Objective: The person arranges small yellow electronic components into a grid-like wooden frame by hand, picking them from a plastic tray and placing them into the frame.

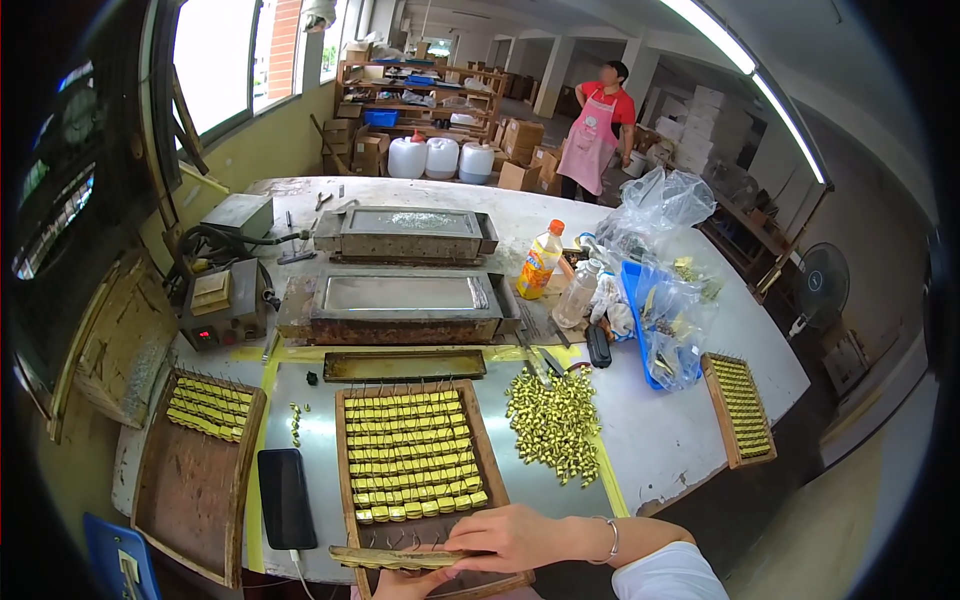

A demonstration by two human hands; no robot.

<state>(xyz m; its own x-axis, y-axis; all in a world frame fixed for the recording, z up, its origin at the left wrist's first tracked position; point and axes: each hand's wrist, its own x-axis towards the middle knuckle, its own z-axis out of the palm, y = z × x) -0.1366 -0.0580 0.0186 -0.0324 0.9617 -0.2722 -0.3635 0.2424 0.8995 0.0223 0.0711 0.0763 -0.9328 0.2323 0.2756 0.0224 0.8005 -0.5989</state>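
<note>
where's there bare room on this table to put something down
Roomiest: the white tabletop between the heap of small yellow-gold parts and the small wooden tray at far right. A slimmer strip lies between the black rectangular phone and the large central wooden tray. Crowded: around the orange-capped plastic bottle and bag-filled blue plastic tray.

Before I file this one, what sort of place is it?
Probably a factory workshop: wooden trays hold rows of yellow pieces, a heap of golden parts lies on the worktable, and cardboard boxes stand behind.
</note>
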